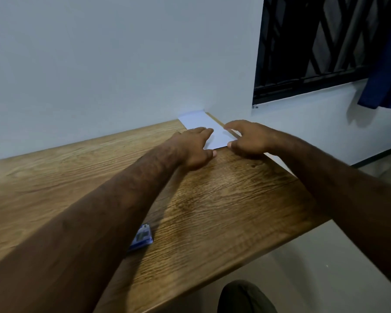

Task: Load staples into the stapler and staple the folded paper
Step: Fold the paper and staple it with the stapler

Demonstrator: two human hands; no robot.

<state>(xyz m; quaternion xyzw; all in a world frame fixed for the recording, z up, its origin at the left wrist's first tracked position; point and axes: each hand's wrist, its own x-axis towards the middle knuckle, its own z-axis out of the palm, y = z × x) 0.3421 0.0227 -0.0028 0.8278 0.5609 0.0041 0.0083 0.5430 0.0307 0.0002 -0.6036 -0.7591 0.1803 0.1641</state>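
A: Where's the paper?
B: The white paper (209,129) lies flat under both sets of fingertips at the wooden table's (224,199) far corner.
A: And the hands?
B: Left hand (195,147) fingers together, flat; right hand (250,140) spread, pressing. A blue staple box (142,238) sits beside the left forearm.

Single head-worn wide-angle view, looking forward and down along both outstretched forearms to the far corner of a wooden table (224,199) where it meets a white wall (99,64). Camera sits close above the near table edge, so the forearms fill the lower frame, and the left hand (195,147) and right hand (250,141) look small at the far end. A barred window (321,41) sits upper right, floor lower right; no second view to overlap.
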